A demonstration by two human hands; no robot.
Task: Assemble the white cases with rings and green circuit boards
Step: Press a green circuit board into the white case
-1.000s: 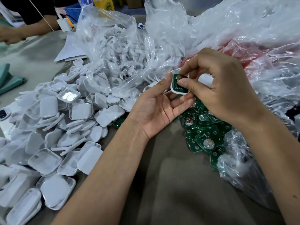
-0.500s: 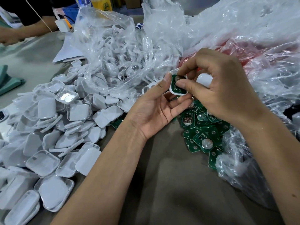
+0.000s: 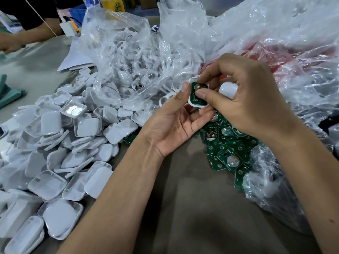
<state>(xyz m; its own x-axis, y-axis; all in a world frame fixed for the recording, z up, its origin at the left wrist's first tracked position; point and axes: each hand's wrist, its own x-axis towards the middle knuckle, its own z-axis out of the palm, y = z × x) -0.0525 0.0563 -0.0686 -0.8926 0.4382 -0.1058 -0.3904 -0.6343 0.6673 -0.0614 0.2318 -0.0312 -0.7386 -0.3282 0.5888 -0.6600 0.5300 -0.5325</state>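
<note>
Since a second ago I see almost nothing shifted: my left hand [image 3: 170, 125] still cradles the white case [image 3: 197, 104] from below, fingers curled round it. My right hand [image 3: 244, 99] pinches the green circuit board [image 3: 194, 92] seated inside it, above the loose boards [image 3: 227, 154], with spare cases [image 3: 60, 143] piled at left.

Yellow carton [image 3: 112, 4], perhaps; teal cloth [image 3: 9, 92]
</note>
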